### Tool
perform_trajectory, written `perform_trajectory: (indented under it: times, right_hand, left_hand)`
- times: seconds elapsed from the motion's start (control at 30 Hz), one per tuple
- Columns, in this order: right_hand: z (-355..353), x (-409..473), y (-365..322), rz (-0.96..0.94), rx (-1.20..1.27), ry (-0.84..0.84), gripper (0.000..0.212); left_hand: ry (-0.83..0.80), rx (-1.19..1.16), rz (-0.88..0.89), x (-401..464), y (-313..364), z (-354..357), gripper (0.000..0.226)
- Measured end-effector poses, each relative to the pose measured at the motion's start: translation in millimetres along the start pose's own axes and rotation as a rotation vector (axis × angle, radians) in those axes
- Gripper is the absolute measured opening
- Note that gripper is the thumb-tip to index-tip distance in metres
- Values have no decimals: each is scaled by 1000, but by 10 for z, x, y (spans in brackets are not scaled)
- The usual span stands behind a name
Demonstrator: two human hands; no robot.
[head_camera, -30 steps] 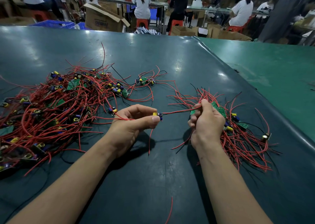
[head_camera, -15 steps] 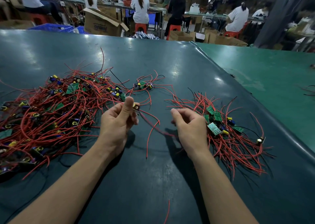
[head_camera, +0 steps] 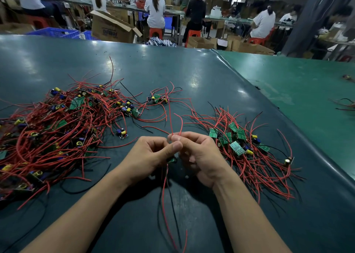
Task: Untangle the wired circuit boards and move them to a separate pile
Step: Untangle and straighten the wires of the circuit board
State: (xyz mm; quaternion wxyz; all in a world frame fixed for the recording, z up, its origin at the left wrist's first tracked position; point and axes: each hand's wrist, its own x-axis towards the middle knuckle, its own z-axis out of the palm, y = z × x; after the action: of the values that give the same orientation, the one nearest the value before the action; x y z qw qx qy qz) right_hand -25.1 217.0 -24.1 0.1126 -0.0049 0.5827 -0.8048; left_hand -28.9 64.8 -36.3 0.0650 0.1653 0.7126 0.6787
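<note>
The table (head_camera: 172,75) is dark teal. The wires (head_camera: 57,137) are red, a few black. The boards (head_camera: 237,148) are green with yellow and blue parts. Stools (head_camera: 154,32) are red.

Dark green table (head_camera: 192,70): tangled board heap (head_camera: 57,133) left, sorted pile (head_camera: 249,149) right.

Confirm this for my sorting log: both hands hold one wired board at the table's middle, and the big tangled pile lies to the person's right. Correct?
Not quite. The head view shows the big tangled pile to the person's left; the smaller sorted pile lies right. The left hand and right hand do hold one wired board between them.
</note>
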Motion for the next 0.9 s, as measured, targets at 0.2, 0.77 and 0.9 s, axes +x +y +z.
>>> perform_trajectory:
  times: [0.2, 0.77, 0.9]
  right_hand:
    - [-12, 19, 8, 28, 118, -18, 17]
    - [31, 81, 48, -184, 165, 288, 17]
    - [-39, 140, 81, -273, 180, 396, 25]
  left_hand:
    - [-25, -142, -9, -3, 33, -4, 23]
    - [-70, -149, -96, 16, 17, -67, 31]
    - [-106, -116, -101, 0, 35, -59, 28]
